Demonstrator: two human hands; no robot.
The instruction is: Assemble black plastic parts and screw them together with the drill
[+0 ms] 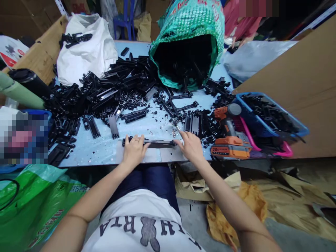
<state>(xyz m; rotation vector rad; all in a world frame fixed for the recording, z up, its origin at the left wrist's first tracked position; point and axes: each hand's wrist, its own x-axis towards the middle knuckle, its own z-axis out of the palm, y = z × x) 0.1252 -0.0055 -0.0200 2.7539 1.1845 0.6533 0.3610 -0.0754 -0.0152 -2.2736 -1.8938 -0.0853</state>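
A long, narrow black part point(159, 142) lies crosswise near the front edge of the table. My left hand point(134, 151) grips its left end, fingers over the top and thumb along the near side. At the other end, my right hand point(193, 146) holds a slim metal-coloured tool point(178, 127) that points away from me; its exact kind is unclear. The right thumb is close to the part's right tip, and I cannot tell if they touch. Small shiny screws point(173, 133) lie just beyond, beside flat black slotted pieces point(192, 124).
An orange cordless drill point(227, 134) stands at right, beside a blue basket point(273, 112) of black parts. A green woven sack point(189, 28) opens toward me, behind heaps of black parts point(105, 91). A white bag point(86, 52) stands back left. Another person's sleeve point(233, 21) shows behind.
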